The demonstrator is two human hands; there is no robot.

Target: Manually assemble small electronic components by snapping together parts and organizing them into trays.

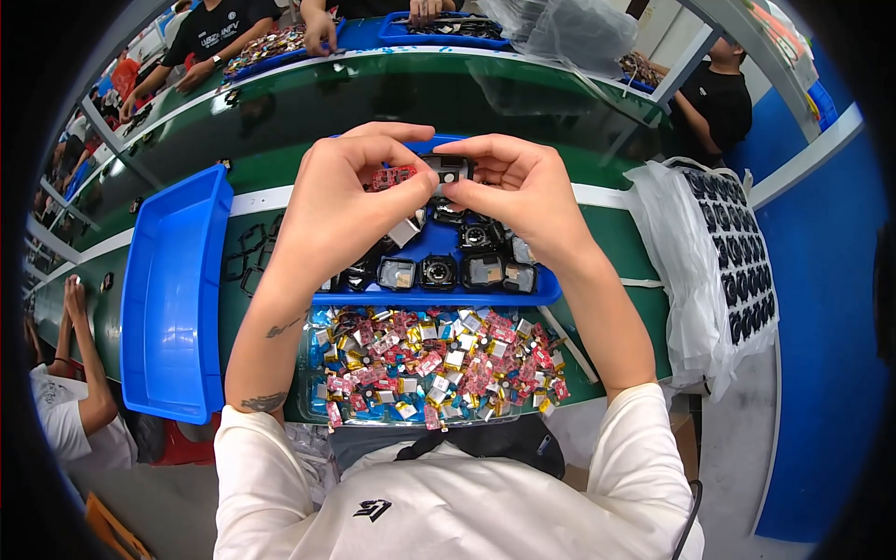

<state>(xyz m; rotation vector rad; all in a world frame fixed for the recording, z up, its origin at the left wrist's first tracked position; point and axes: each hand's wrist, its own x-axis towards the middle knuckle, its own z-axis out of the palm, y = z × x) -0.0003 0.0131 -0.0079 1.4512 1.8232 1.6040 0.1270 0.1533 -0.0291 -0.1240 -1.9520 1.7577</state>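
Above a blue tray (439, 300) both my hands are raised close together. My left hand (359, 191) has its thumb and fingers closed around a small red circuit board (392, 176), and its thumb tip meets a black watch-like case (452, 172). My right hand (523, 187) pinches that case between thumb and fingers. Several similar black cases (438, 272) lie in the tray below, some showing grey insides. Nearer to me, a clear tray (373, 422) is heaped with red circuit boards (481, 369) joined to silver battery cells. Whether board and case touch is hidden by my fingers.
A deep blue bin (177, 299) stands at the left. Black frames (250, 252) lie beside it on the green bench. At the right, plastic wrapping (677, 280) surrounds a sheet of black parts (737, 252). Across the bench, other people work beside blue trays (448, 39).
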